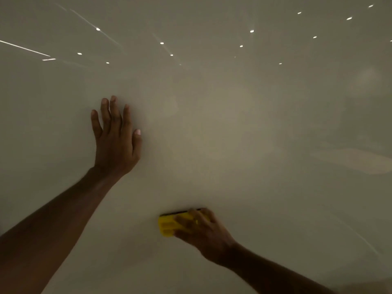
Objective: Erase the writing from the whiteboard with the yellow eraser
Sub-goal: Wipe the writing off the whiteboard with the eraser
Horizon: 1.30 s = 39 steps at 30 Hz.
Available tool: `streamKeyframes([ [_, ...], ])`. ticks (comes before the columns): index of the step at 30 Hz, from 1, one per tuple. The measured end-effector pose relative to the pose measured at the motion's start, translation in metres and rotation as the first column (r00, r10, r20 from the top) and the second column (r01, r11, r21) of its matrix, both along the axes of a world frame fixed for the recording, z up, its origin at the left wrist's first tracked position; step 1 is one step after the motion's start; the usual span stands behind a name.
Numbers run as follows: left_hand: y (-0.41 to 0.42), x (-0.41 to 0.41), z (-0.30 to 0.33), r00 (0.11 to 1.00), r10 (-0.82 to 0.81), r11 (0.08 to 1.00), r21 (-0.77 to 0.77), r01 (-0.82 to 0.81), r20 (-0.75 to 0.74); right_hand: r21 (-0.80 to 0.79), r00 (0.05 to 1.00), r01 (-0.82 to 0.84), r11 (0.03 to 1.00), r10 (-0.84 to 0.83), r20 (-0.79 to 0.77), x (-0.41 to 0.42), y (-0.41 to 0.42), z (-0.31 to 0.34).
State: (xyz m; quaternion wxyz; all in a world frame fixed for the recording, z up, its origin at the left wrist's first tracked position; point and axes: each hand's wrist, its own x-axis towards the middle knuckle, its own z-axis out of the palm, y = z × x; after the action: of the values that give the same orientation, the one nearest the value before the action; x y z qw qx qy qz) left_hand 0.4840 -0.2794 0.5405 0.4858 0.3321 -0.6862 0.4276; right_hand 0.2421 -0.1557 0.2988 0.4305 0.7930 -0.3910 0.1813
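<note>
The whiteboard (244, 124) fills the whole view, a glossy pale surface in dim light with no writing visible on it. My left hand (116, 141) lies flat against the board at centre left, fingers spread and pointing up, holding nothing. Lower, near the bottom centre, my right hand (201, 230) grips the yellow eraser (167, 227) and presses its dark felt side against the board. My fingers cover the eraser's right half.
Small bright spots and thin streaks of reflected ceiling lights (161, 43) show across the top of the board. Faint pale reflections (350, 160) sit at the right. No board edge or tray is in view.
</note>
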Motion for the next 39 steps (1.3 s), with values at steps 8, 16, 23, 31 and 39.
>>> streamKeyframes([
  [8, -0.01, 0.018, 0.017, 1.0, -0.008, 1.0, -0.03, 0.008, 0.004, -0.28, 0.646, 0.348, 0.895, -0.012, 0.763, -0.07, 0.012, 0.181],
  [16, -0.015, 0.027, 0.041, 0.999, -0.038, 0.999, -0.023, 0.037, -0.027, -0.226, 0.935, 0.101, 0.969, -0.015, 0.354, -0.006, -0.005, 0.141],
  [23, -0.016, 0.047, 0.06, 0.999, -0.016, 1.0, -0.016, 0.015, -0.049, -0.195, 0.983, 0.115, 0.974, -0.083, 0.165, -0.012, -0.017, 0.214],
  [31, -0.027, 0.077, 0.074, 0.998, 0.039, 0.998, -0.048, -0.041, -0.04, -0.29, 0.535, 0.44, 0.85, 0.011, 0.845, 0.002, -0.02, 0.348],
  [39, -0.042, 0.105, 0.08, 0.997, 0.056, 0.994, -0.087, -0.061, -0.057, -0.34, 0.997, 0.074, 0.938, -0.066, 0.036, 0.076, -0.052, 0.323],
])
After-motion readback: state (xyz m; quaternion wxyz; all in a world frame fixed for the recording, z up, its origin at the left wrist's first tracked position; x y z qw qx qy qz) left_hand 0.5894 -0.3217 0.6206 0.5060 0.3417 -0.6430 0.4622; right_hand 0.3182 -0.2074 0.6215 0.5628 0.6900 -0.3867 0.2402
